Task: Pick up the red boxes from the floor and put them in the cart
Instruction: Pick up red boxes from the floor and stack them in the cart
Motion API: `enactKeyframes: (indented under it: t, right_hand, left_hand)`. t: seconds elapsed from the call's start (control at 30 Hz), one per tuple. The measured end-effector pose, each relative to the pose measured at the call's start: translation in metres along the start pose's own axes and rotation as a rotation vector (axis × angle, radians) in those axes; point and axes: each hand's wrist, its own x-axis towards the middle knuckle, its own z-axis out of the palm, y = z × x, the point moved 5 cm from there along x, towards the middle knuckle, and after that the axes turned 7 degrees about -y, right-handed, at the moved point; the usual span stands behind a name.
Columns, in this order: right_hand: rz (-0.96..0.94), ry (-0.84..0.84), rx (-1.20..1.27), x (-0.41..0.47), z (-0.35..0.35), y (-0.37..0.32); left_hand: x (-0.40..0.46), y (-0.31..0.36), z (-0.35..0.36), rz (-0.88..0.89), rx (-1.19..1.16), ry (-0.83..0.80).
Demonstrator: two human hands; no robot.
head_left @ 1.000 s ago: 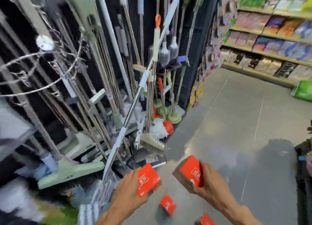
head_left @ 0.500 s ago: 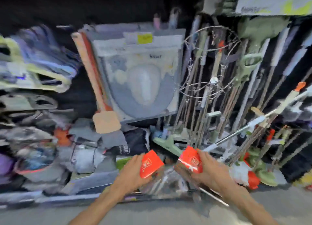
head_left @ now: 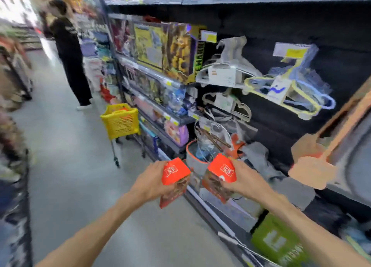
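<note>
Both hands are raised in front of the person, each gripping one box. The left hand (head_left: 149, 181) has its fingers curled round a red rectangular cardboard box (head_left: 174, 179), held tilted with its printed red end face upward. The right hand (head_left: 244, 181) grips a second red cardboard box (head_left: 219, 175) in the same manner. The two boxes are near each other but apart, with a narrow gap between them. The yellow plastic lattice cart (head_left: 120, 120) stands on the grey floor (head_left: 66, 156) ahead of the left hand and well apart from it, beside the store shelving (head_left: 158, 76). Red items show inside the cart, too blurred to identify. A person in black clothing (head_left: 69, 52) stands beyond the cart. To the right of the right hand, plastic clothes hangers (head_left: 285, 90) hang on a dark panel.
</note>
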Motion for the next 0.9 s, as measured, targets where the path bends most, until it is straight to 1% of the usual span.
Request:
enactKeyframes:
  t: [0.13,0.2,0.33,0.47,0.57,0.77,0.9]
  right_hand:
    - [-0.168,-0.067,0.015,0.1,0.027,-0.127]
    - [-0.242,-0.076,0.048,0.142,0.042,-0.182]
    - [-0.331,-0.115,0.052,0.218,0.06,-0.276]
    - [-0.405,-0.157,0.067,0.3,0.081,-0.351]
    - [-0.481,-0.187,0.061,0.365,0.099,-0.401]
    - [-0.62,-0.22,0.106,0.506,0.126,-0.492]
    - [-0.643,-0.238,0.072,0.603,0.142,-0.55]
  left_hand:
    - [-0.019,-0.12,-0.082,-0.135,-0.003,0.078]
    - [-0.03,-0.165,-0.121,-0.195,-0.003,0.116]
    - [-0.044,-0.241,-0.194,-0.293,-0.052,0.231]
    - [-0.035,-0.313,-0.248,-0.392,-0.069,0.296]
    - [-0.013,-0.364,-0.284,-0.415,-0.08,0.337]
    - [0.052,-0.468,-0.351,-0.493,-0.042,0.383]
    - [0.098,-0.544,-0.395,-0.523,-0.038,0.403]
